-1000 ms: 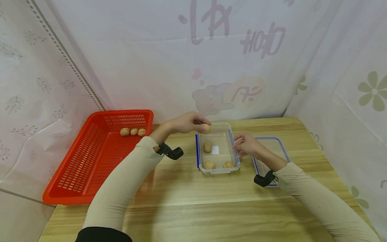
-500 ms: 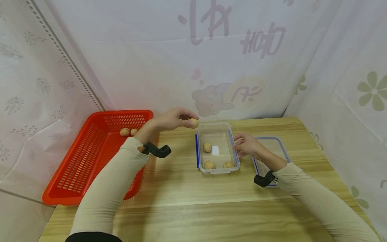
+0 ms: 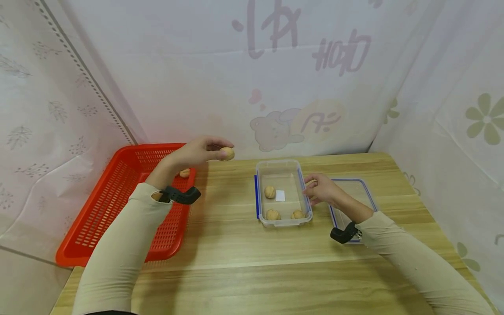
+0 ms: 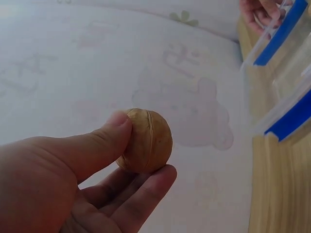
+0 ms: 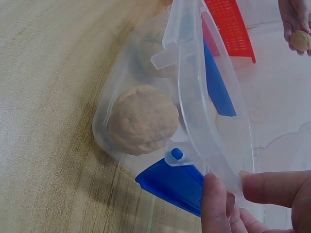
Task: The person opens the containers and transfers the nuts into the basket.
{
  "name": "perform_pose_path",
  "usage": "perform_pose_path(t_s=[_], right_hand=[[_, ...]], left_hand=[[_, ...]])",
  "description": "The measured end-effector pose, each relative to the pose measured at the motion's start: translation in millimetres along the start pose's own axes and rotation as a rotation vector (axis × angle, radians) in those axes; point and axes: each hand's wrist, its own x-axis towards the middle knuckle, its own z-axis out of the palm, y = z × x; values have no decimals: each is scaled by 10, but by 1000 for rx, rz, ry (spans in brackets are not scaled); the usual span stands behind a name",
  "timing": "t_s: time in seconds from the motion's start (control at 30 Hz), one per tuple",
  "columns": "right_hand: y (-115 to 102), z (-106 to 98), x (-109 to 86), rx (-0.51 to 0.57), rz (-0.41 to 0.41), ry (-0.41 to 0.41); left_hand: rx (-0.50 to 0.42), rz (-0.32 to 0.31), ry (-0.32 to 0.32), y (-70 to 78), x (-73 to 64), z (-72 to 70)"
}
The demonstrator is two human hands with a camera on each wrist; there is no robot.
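My left hand (image 3: 198, 152) pinches a walnut (image 4: 146, 141) between thumb and fingertips, in the air beside the red basket's right back corner. The clear plastic food container (image 3: 286, 222), with blue side clips, stands uncovered mid-table. Inside it lie one walnut (image 3: 269, 191) by a white label and two more along the front: a left walnut (image 3: 273, 214) and a right walnut (image 3: 298, 214). At the container's right side is my right hand (image 3: 323, 189). The right wrist view shows its thumb and fingers gripping the wall from both sides.
The red plastic basket (image 3: 167, 250) stands at the left of the wooden table (image 3: 236, 284). A walnut (image 3: 184, 173) shows at its back right; my left wrist and forearm cover part of the inside. The container's clear lid (image 3: 356, 189) lies under my right forearm. Printed curtains stand close behind.
My left hand has moved left and slightly up, from over the container to near the basket, with the walnut still pinched. My right hand and the container have stayed put.
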Motion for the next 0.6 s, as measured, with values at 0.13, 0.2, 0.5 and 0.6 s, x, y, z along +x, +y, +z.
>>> perform_pose_path(t_s=[0.13, 0.2, 0.5, 0.6], right_hand=[[-5, 14, 3, 4, 3, 0], [-13, 13, -6, 6, 4, 0], [-10, 11, 6, 6, 9, 1], [-9, 12, 8, 5, 8, 3]], left_hand=[[-9, -43, 44, -110, -154, -132], [-25, -68, 66, -164, -223, -192], [-25, -150, 140, -422, -496, -422], [-43, -173, 160, -524, -567, -477]])
